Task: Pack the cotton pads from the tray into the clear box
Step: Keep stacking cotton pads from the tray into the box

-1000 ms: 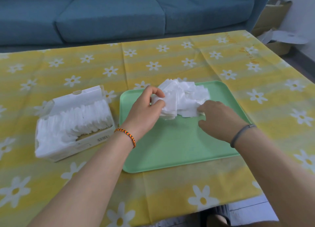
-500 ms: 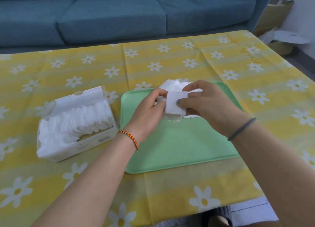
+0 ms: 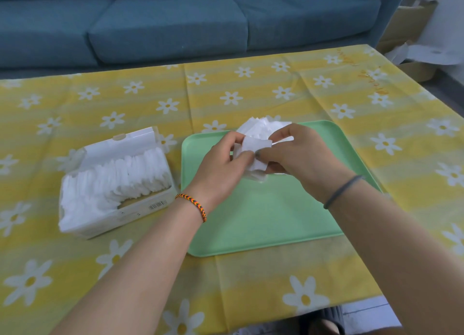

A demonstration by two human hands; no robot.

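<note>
1. Yellow daisy-print cloth (image 3: 251,83) covers the surface, with a blue sofa (image 3: 175,20) behind it and cardboard boxes (image 3: 411,33) off to the far right.
2. On the cloth sits a green tray (image 3: 263,221); a loose heap of white cotton pads (image 3: 263,126) lies at its far edge, partly hidden by the hands.
3. Left of the tray, just beside it, stands the clear box (image 3: 140,209), lid up, already largely filled with pads set on edge in a row.
4. The left hand (image 3: 221,168) and the right hand (image 3: 303,156) meet above the tray, each in a narrow pinching grip on a small stack of pads (image 3: 256,146) held between them. How many pads the stack holds cannot be told.
5. The pads look very light, soft and thin, so they should bend and fan apart easily; a loose hold would likely let single pads slide out.
6. A firm pinch across the flat faces, thumb on one side and fingers on the other, near the stack's middle, looks the safest hold.
7. Squaring the edges before carrying seems wise, since the row in the box leaves a gap only at its near right end.
</note>
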